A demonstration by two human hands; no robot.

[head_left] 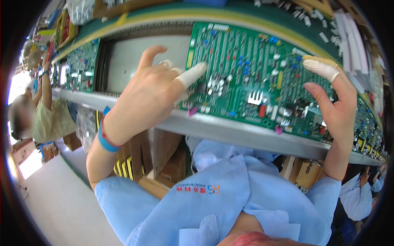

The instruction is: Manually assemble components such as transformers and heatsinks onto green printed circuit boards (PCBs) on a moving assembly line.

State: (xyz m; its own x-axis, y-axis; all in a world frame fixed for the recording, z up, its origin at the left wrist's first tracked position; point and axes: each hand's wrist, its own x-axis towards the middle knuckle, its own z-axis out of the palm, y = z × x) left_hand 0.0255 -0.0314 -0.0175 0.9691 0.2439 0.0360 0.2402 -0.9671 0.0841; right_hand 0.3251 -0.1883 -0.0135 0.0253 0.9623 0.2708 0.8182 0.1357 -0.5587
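A large green circuit board (pixel 230 92) lies before me, crowded with small blue, red, white and dark parts. My left hand (pixel 154 92) is at its left edge. One finger in a white finger cot stretches over the board, while other fingers bend; nothing shows in them. Whether the fingertip touches the board, I cannot tell. Over the right end is my right hand (pixel 338 96), its thumb and cot-covered forefinger apart with no object between them. A white comb-shaped part (pixel 255 97) and a red component (pixel 262 110) stand near the board's front.
A metal rail (pixel 254 137) runs along the front of the line. Other boards sit farther left (pixel 80 67) and right (pixel 367 127). Behind is a green bench surface (pixel 283 18) with scattered white pieces (pixel 318 16). Another person (pixel 53 119) works at the left.
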